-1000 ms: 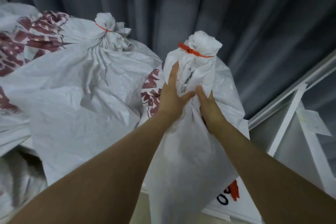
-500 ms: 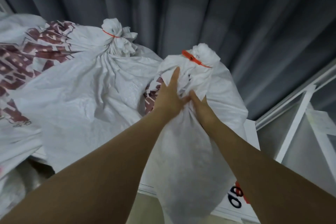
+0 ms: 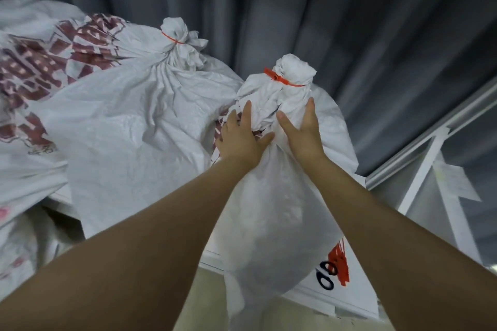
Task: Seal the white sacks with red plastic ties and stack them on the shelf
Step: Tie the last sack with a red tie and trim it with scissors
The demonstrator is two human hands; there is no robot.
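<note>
Landmark: the white sack (image 3: 271, 209) is right in front of me, upright, with its neck bunched at the top.
Seal: the red tie (image 3: 279, 80) is cinched round that neck, just above my fingertips, its tail poking out to the left.
Left: my left hand (image 3: 239, 140) lies flat on the sack's upper left side below the tie. The fingers are straight and spread and the thumb reaches across. It is released, pressing rather than gripping.
Right: my right hand (image 3: 304, 134) is on the sack's upper right side with the palm against the cloth. The fingers are straight and point up, the thumb is apart, and nothing is clenched.
Between thumbs: the gathered cloth under the neck sits there, with both thumbs close together.
Bottom end: the sack drapes down past the front edge of the white shelf (image 3: 357, 301) and hides part of it.
Extras: the spare ties (image 3: 340, 263), a red bundle, lie on the shelf board just right of the sack's lower part, beside black printed marks.
Next door: the neighbour sack (image 3: 129, 126) is left of my sack and touches it near my left hand. It is closed with a second tie (image 3: 170, 37).
Further left: the printed sack (image 3: 32, 88) carries dark red lettering.
Behind: the grey curtain (image 3: 322, 8) hangs in folds.
Far right: a white frame (image 3: 419, 169) stands well apart, with a paper tag (image 3: 454, 183) on it.
</note>
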